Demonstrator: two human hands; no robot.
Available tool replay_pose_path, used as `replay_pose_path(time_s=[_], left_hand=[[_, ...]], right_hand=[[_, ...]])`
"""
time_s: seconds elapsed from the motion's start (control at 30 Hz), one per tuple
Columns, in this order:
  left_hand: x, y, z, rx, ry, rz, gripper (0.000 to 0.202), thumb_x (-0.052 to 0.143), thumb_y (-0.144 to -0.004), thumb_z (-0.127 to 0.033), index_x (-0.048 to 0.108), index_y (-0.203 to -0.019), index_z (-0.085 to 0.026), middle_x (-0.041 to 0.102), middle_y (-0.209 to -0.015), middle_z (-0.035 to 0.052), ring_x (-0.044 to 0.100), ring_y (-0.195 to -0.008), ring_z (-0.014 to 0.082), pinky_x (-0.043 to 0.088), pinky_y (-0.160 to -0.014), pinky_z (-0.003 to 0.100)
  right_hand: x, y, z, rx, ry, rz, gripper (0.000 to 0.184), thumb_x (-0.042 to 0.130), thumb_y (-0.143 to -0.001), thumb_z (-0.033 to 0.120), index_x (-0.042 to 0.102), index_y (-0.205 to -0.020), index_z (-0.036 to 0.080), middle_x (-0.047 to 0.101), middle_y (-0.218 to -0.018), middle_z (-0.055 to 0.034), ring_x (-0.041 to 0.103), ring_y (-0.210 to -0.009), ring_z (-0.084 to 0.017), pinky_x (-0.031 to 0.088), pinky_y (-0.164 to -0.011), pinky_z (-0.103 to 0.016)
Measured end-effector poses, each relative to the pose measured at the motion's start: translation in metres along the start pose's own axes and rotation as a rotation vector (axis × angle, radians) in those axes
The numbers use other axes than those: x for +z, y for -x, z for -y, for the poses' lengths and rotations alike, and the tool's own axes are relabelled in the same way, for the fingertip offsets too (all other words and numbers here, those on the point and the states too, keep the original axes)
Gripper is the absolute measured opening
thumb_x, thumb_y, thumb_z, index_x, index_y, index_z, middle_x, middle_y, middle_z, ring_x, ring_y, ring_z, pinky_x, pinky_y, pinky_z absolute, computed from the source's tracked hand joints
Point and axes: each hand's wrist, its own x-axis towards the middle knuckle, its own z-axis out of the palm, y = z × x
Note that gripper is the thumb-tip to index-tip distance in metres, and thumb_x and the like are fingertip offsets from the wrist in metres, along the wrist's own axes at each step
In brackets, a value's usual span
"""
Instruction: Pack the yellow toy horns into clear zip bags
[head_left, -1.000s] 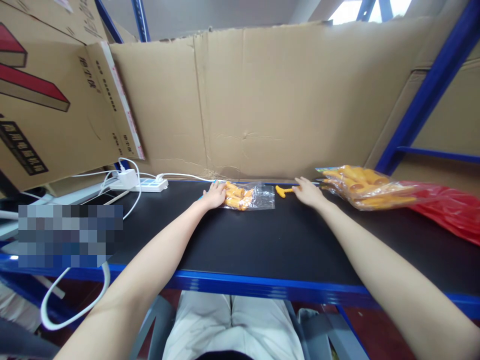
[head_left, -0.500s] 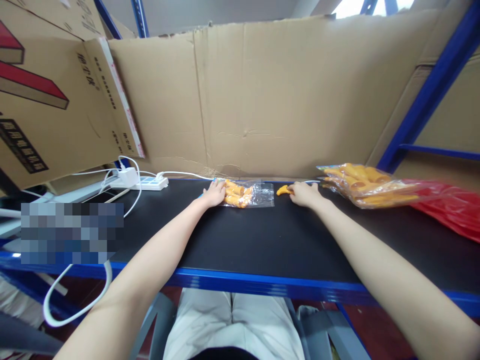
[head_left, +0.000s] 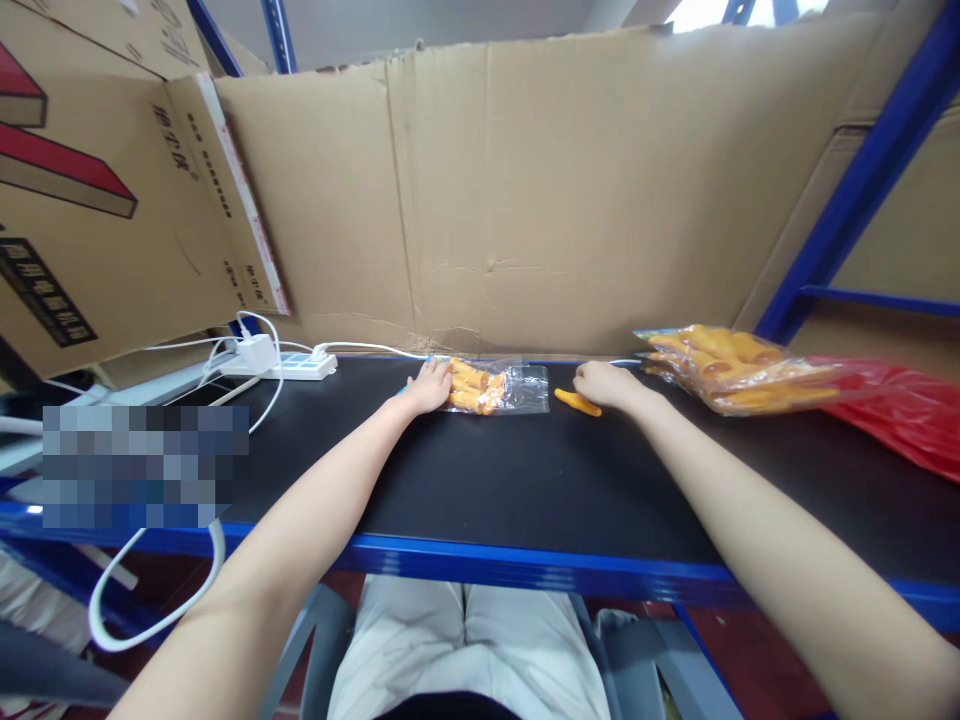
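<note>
My left hand lies flat with fingers stretched over the left end of a clear plastic bag. Inside that bag are several orange plastic pieces, some of them tube-shaped. My right hand rests on the black tabletop to the right of the bag, its fingers curled and closed. Whatever they may hold is hidden. Just in front of its knuckles lies a small curved orange piece, loose on the surface; whether the hand touches it I cannot tell.
At right sits a larger clear bag of orange pieces, beside a red plastic bag. On the left are a white power strip with cords and a printed cardboard box. A cardboard wall closes off the back.
The small orange piece has turned and now shows in full in front of my right hand, whose fingers have drawn in off it. My left hand stays on the bag.
</note>
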Motion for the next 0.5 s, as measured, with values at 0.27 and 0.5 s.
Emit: replay_pose_path(time_s=[0.27, 0.5], left_hand=[[-0.0012, 0.0020, -0.0021, 0.011, -0.004, 0.000, 0.046, 0.018, -0.089, -0.035, 0.029, -0.132, -0.021, 0.013, -0.145, 0.0109, 0.005, -0.133, 0.0271, 0.011, -0.097, 0.062], [-0.0004, 0.0009, -0.0016, 0.019, 0.004, 0.002, 0.044, 0.020, -0.088, -0.034, 0.029, -0.131, -0.024, 0.015, -0.145, 0.0088, 0.004, -0.133, 0.0273, 0.011, -0.097, 0.062]], right_hand=[[0.0014, 0.0020, 0.0070, -0.052, -0.055, 0.003, 0.028, 0.043, -0.069, 0.023, 0.067, -0.079, 0.011, 0.066, -0.082, -0.0148, 0.060, -0.074, -0.022, 0.039, -0.057, -0.026], [-0.0044, 0.0062, 0.0079, 0.033, -0.011, -0.146, 0.032, 0.039, -0.076, 0.029, 0.066, -0.085, 0.013, 0.065, -0.087, -0.0139, 0.060, -0.080, -0.023, 0.040, -0.062, -0.027]])
